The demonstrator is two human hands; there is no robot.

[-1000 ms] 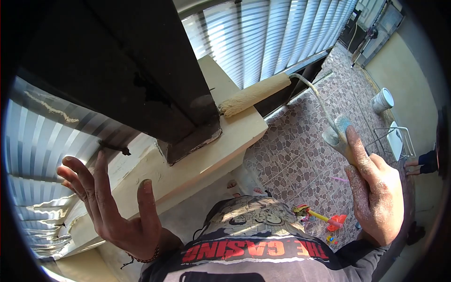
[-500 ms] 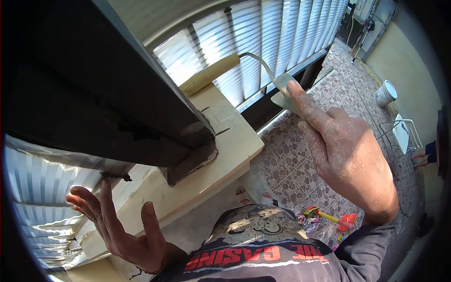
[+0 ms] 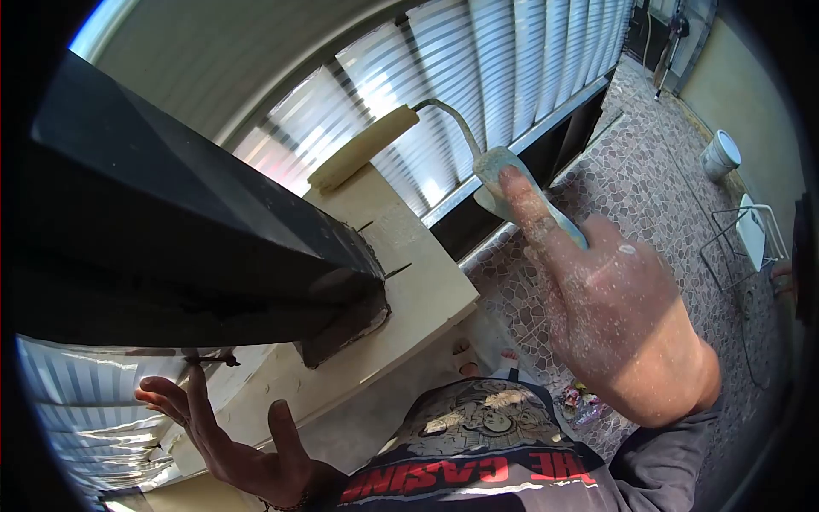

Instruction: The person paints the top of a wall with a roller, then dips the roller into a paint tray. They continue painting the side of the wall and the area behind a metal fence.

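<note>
The fingers of the right hand [image 3: 618,316] are closed round the handle [image 3: 490,162], the index finger laid along it towards the wire; those of the left hand [image 3: 243,444] are spread and appear to hold nothing. The roller [image 3: 365,148] lies beyond the right fingertips and to their left, well apart from the left fingers. Its long axis slants from the wire end, nearer the right fingers, down to a free end farther left, over the ledge's far part; whether it touches there I cannot tell.

Panels [image 3: 478,77] stand beyond the right fingers, behind the roller. The dark post [image 3: 196,230] stands in the way between the roller and the left fingers. The pale ledge [image 3: 426,286] runs below the roller, between the two hands. Well to the right of the right fingers are a chair [image 3: 752,235] and a bucket [image 3: 723,154]. A dark rod [image 3: 217,361] is at the left index fingertip, contact unclear; a spike [image 3: 397,271] juts beside the post, left of the right fingers.
</note>
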